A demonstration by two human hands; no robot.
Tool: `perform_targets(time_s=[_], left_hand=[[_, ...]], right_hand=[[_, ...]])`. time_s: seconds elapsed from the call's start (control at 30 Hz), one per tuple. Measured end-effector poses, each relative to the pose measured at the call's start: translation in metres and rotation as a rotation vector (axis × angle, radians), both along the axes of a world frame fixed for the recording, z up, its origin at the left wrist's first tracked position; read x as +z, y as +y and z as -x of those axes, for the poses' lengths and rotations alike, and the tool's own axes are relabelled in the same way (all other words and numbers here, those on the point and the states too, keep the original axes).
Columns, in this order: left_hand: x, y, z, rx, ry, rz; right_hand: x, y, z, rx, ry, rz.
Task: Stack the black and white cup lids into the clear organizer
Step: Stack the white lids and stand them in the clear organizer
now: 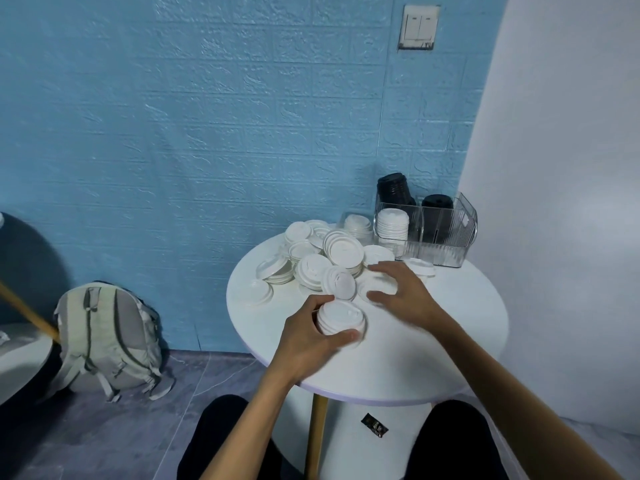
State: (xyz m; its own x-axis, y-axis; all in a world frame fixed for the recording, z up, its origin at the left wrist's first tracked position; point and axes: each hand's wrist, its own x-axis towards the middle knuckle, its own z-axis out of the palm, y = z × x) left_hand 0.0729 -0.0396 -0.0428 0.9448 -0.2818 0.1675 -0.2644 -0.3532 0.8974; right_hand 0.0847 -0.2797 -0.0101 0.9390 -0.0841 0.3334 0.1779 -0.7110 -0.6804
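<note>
My left hand (310, 332) grips a short stack of white lids (341, 320) near the middle of the round white table (433, 358). Just beyond, my right hand (398, 289) hovers with spread fingers over a loose white lid (377, 289); whether it touches the lid I cannot tell. A pile of loose white lids (325, 258) covers the table's far left. At the far right stands the clear organizer (450, 237), holding a stack of white lids (393, 225) and two stacks of black lids (394, 188).
One white lid (420, 266) lies in front of the organizer. The blue wall runs right behind the table and a white wall closes the right side. A grey backpack (104, 334) sits on the floor to the left.
</note>
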Motion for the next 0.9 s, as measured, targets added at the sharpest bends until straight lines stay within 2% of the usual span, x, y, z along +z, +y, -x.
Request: perform_targets(time_s=[0.1, 0.17, 0.33, 0.57, 0.63, 0.77, 0.9], left_hand=[[0.0, 0.0, -0.001, -0.003, 0.003, 0.005], [0.0, 0.0, -0.001, -0.006, 0.0, 0.008], [-0.001, 0.001, -0.002, -0.005, 0.003, 0.013], [-0.001, 0.001, -0.002, -0.006, 0.013, 0.019], [-0.001, 0.0, -0.002, -0.001, 0.015, 0.014], [-0.001, 0.001, -0.003, 0.0, 0.009, 0.015], [-0.001, 0.001, -0.002, -0.005, 0.018, 0.014]], right_hand=[[-0.002, -0.011, -0.016, -0.048, 0.282, 0.234], [-0.004, -0.01, -0.024, -0.067, 0.348, 0.35], [0.0, -0.005, -0.03, -0.126, 0.274, 0.345], [0.014, 0.0, -0.025, -0.151, 0.295, 0.335], [0.019, -0.001, -0.019, -0.126, 0.327, 0.335], [0.025, 0.0, -0.006, -0.018, 0.479, 0.523], [0.043, 0.003, 0.003, 0.024, 0.403, 0.491]])
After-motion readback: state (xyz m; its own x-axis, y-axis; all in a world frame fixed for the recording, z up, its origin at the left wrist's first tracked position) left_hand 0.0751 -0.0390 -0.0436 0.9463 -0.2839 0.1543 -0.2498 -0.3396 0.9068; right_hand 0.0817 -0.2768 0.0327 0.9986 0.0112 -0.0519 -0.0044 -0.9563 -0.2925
